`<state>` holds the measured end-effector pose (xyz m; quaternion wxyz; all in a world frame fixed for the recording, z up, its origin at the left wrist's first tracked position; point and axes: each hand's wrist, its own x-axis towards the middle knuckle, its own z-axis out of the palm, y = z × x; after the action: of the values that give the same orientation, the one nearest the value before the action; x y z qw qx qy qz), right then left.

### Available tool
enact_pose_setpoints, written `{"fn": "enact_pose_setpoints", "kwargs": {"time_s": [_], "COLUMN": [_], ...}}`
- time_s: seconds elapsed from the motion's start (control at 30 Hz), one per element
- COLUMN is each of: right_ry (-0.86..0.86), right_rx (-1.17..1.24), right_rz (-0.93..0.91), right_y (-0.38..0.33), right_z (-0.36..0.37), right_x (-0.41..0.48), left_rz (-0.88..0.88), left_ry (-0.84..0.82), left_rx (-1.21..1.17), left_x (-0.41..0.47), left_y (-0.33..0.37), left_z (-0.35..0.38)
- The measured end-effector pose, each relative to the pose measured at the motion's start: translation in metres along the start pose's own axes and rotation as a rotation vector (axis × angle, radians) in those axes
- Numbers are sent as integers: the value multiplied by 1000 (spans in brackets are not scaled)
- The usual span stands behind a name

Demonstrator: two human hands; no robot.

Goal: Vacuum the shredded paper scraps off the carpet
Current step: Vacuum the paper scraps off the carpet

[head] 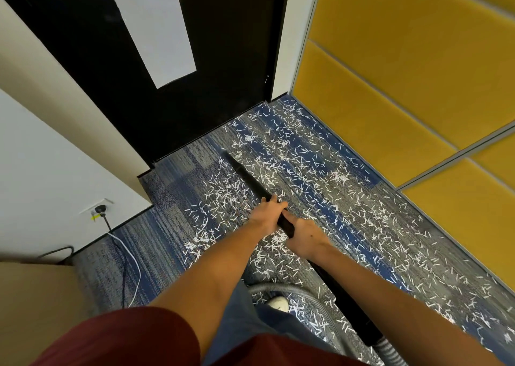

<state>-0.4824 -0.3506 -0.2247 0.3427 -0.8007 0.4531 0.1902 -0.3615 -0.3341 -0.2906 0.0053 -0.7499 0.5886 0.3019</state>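
Observation:
White shredded paper scraps (301, 153) lie scattered thickly over the blue and grey carpet (172, 226), from the door's foot to the yellow wall. A black vacuum wand (248, 179) points toward the door, its narrow tip low over the scraps near the door. My left hand (267, 212) grips the wand further forward, and my right hand (305, 237) grips it just behind. A grey ribbed hose (281, 289) curves from the wand's rear end across the carpet by my shoe.
A black door (195, 100) stands ahead and yellow padded wall panels (390, 100) close the right side. On the left, a wall outlet (100, 208) holds a plug, with black and white cables (131, 265) trailing over the carpet. A cardboard box (36, 304) sits at lower left.

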Motion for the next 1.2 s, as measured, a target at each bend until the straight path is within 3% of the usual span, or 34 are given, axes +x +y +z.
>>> {"fn": "enact_pose_setpoints", "kwargs": {"time_s": [0.77, 1.2], "right_ry": [-10, 40], "right_rx": [17, 15], "right_rz": [-18, -58], "right_y": [-14, -24], "right_z": [-24, -76], "right_x": [15, 60], "left_rz": [-16, 37], "left_ry": [65, 143], "left_rx": [-31, 18], "left_x": [13, 60], "left_y": [-7, -14], "left_z": [-17, -74]}}
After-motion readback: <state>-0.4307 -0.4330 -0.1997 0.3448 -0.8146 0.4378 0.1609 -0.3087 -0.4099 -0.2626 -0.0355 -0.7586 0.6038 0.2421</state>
